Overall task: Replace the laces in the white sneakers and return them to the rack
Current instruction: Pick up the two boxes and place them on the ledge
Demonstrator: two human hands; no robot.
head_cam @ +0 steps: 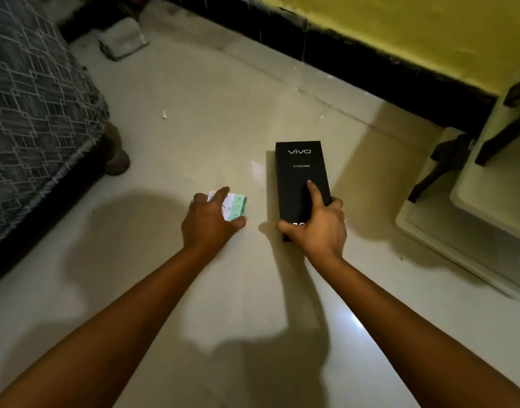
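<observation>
Head | right hand (317, 225) grips black box (301, 175) on floor (194, 113) | left hand (207, 222) pinches small green pack (236, 207), just left of box

Open floor (211, 107) ahead — bed (32, 113) (left), cabinet (473, 219) right.

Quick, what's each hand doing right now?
Left hand: grips a small green and white packet on the floor.
Right hand: holds the black box, forefinger on top.
</observation>
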